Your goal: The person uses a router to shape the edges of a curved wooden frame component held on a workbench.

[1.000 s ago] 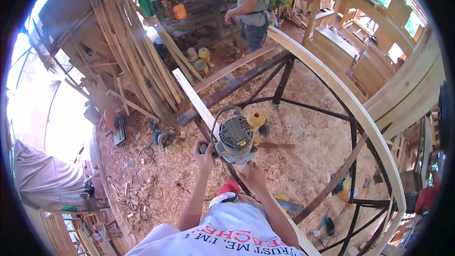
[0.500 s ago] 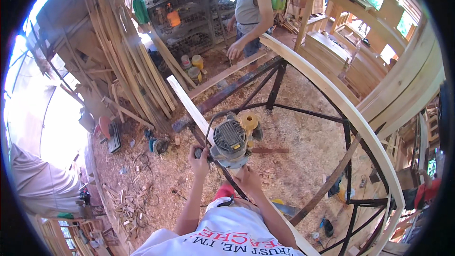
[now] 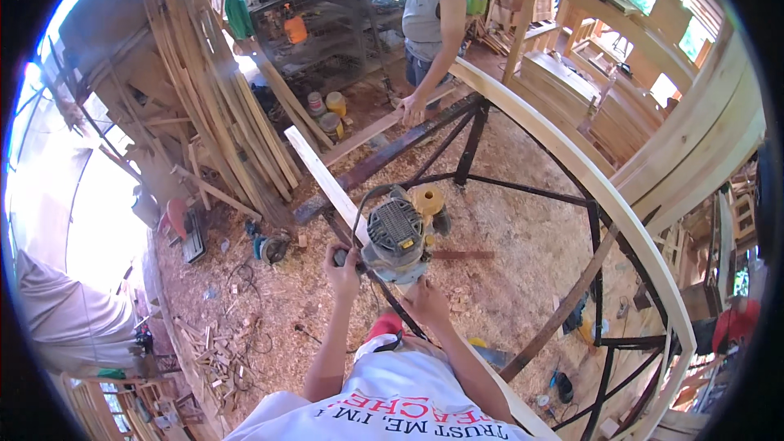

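My left hand (image 3: 345, 269) is closed on the dark side knob of a grey and yellow router (image 3: 396, 233), which sits on a long pale board (image 3: 314, 167) lying across a black metal frame (image 3: 461, 155). My right hand (image 3: 427, 302) is just below the router, its curled fingers gripping the pale board beside the router's base. The router's bit is hidden from this view. A dark cord arches over the left side of the router.
A co-worker (image 3: 433, 16) reaches toward a board beyond the frame. A curved pale strip (image 3: 604, 180) runs along the right. Leaning planks (image 3: 204, 106), buckets (image 3: 335, 102), a circular saw (image 3: 273, 249), a red cut-off saw (image 3: 175, 216) and wood scraps (image 3: 224, 363) surround the sawdust-strewn floor.
The co-worker has bent forward and brought a hand down toward the board beyond the frame. The view has shifted slightly. My hands remain on the router and board.
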A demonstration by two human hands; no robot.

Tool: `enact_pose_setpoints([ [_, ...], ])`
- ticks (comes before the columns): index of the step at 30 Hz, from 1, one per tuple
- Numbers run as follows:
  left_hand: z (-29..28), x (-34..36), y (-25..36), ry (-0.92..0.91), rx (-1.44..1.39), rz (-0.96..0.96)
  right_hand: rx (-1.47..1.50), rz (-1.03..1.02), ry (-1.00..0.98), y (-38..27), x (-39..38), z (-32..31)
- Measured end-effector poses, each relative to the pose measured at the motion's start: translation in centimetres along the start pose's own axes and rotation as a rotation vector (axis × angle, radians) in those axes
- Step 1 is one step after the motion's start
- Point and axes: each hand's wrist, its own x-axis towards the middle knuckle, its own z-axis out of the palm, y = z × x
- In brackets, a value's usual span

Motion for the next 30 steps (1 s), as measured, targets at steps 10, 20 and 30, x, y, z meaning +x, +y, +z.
enact_pose_setpoints([
  [10, -0.4, -1.3, -1.3, 0.057, -0.059, -0.046, 0.006, 0.082, -0.06, -0.9, 0.1, -0.8],
  [20, -0.5, -1.6, -0.6, 0.024, -0.016, -0.001, 0.022, 0.026, -0.045, -0.2, 0.0, -0.5],
  [30, -0.5, -1.5, -2.1, 0.048, -0.089, 0.033, -0.025, -0.019, -0.009, -0.1, -0.4, -0.5],
])
